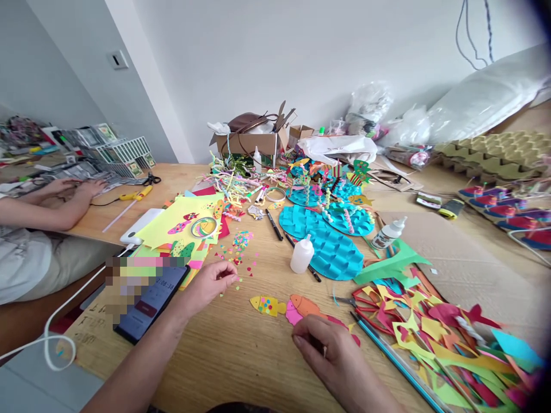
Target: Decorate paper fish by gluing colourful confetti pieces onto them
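Observation:
My left hand (217, 279) is over the table beside scattered paper confetti dots (242, 239), thumb and fingertips pinched together; whatever they may hold is too small to make out. Curled loosely with thumb near the fingers, my right hand (325, 347) is just in front of several paper fish; its grip is partly hidden. A yellow paper fish (264, 305) with coloured dots lies between the hands. Next to it are an orange paper fish (303, 304) and a pink one (293, 315), with a red one partly covered by my right hand. A white glue bottle (302, 255) stands behind them.
Blue egg-tray bases (336, 249) stand behind the bottle. Paper scraps (434, 338), scissors (350, 300) and a turquoise stick (387, 355) lie right. A phone (150, 307) and yellow sheets (172, 218) lie left. A co-worker's hands (80, 188) are at far left.

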Available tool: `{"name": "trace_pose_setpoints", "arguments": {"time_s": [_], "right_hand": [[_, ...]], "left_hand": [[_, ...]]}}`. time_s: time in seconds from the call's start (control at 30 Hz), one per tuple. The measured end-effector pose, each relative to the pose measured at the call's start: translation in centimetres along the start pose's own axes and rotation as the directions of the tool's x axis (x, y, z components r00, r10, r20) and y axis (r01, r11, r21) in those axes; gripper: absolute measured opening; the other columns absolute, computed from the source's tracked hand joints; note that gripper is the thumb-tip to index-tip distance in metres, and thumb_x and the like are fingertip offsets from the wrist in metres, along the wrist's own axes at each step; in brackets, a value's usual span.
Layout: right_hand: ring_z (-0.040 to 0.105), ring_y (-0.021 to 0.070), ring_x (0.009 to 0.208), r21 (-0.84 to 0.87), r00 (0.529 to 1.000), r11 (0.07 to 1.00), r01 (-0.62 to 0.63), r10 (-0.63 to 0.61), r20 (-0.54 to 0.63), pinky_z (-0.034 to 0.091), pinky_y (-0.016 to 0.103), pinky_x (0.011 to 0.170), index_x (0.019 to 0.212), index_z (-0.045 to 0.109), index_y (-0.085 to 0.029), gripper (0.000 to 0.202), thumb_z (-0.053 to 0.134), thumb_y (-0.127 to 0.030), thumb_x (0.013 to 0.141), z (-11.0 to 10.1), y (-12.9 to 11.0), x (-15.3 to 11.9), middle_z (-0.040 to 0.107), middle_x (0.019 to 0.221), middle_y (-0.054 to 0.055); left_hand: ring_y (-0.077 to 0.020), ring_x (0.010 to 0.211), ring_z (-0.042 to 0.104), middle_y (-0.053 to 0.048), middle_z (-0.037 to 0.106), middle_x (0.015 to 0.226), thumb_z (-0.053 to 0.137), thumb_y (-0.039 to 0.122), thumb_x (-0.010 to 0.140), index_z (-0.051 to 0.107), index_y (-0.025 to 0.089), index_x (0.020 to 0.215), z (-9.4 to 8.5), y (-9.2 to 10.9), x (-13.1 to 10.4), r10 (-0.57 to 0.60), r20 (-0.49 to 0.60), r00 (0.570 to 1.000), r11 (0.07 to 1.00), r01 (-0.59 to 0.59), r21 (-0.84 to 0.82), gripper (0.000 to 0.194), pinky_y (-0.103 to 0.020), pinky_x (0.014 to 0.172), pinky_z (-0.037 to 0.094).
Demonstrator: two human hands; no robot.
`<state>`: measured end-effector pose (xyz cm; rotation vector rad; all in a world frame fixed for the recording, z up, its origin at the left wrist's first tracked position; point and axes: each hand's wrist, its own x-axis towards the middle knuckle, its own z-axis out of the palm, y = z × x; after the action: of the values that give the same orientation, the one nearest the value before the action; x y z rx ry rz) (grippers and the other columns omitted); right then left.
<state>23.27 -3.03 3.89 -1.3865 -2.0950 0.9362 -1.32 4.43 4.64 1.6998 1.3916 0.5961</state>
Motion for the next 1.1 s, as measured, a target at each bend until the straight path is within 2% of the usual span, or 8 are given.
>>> {"name": "trace_pose_setpoints", "arguments": {"time_s": [0.1,0.2,0.37,0.5,0.8,1.1], "right_hand": [[0.049,0.0100,0.052,0.049,1.000,0.998,-0.027,0.027,-0.006,0.033,0.019,0.047,0.065,0.055,-0.018,0.014,0.046,-0.013,0.074,-1.1,-1.5,1.1,0.055,0.058,-0.002],[0.049,0.0095,0.054,0.093,0.998,0.995,-0.038,0.042,-0.040,0.033,0.019,0.048,0.068,0.057,-0.017,0.012,0.048,-0.011,0.071,-1.3,-2.3,2.9,0.056,0.060,-0.002],[0.047,0.0080,0.052,0.156,0.994,0.986,-0.067,0.079,-0.071,0.032,0.018,0.048,0.069,0.059,-0.017,0.011,0.049,-0.012,0.071,0.1,-2.4,5.4,0.055,0.059,-0.003],[0.046,0.0075,0.052,0.194,0.992,0.979,-0.063,0.082,-0.094,0.031,0.018,0.048,0.069,0.060,-0.016,0.009,0.051,-0.017,0.071,1.3,-2.0,6.6,0.056,0.059,-0.003],[0.044,0.0067,0.051,0.286,0.992,0.954,-0.093,0.114,-0.058,0.029,0.017,0.046,0.067,0.060,-0.015,0.009,0.052,-0.017,0.069,2.0,-1.1,7.1,0.053,0.056,-0.004],[0.043,0.0068,0.051,0.259,0.994,0.962,-0.084,0.099,-0.048,0.028,0.016,0.045,0.064,0.059,-0.014,0.009,0.052,-0.017,0.069,1.9,-1.2,7.0,0.052,0.054,-0.004]], "left_hand": [[-0.0087,0.054,0.039,0.005,0.041,0.059,0.049,0.035,0.071,0.047,0.017,0.066,0.6,0.9,-0.3,-0.010,0.040,0.999,0.991,0.015,-0.134,0.019,-0.019,0.048,0.034],[-0.0085,0.054,0.038,0.005,0.041,0.058,0.049,0.034,0.071,0.048,0.016,0.067,1.2,1.8,-0.4,0.013,0.072,0.997,0.984,0.000,-0.178,0.018,-0.019,0.049,0.033],[-0.0083,0.053,0.037,0.005,0.039,0.058,0.047,0.032,0.070,0.048,0.017,0.064,2.0,2.9,-0.2,0.067,0.114,0.991,0.990,-0.052,-0.128,0.017,-0.019,0.049,0.031],[-0.0083,0.052,0.036,0.006,0.039,0.057,0.045,0.031,0.070,0.047,0.017,0.065,2.6,2.9,0.1,0.085,0.117,0.989,0.990,-0.070,-0.125,0.016,-0.020,0.047,0.029],[-0.0082,0.053,0.036,0.006,0.039,0.057,0.045,0.027,0.072,0.048,0.015,0.066,3.0,2.7,0.2,0.095,0.131,0.987,0.988,-0.078,-0.133,0.014,-0.019,0.047,0.029],[-0.0084,0.055,0.036,0.006,0.039,0.058,0.045,0.025,0.072,0.048,0.015,0.065,3.2,2.8,0.0,0.127,0.143,0.982,0.985,-0.108,-0.134,0.012,-0.019,0.050,0.028]]}}
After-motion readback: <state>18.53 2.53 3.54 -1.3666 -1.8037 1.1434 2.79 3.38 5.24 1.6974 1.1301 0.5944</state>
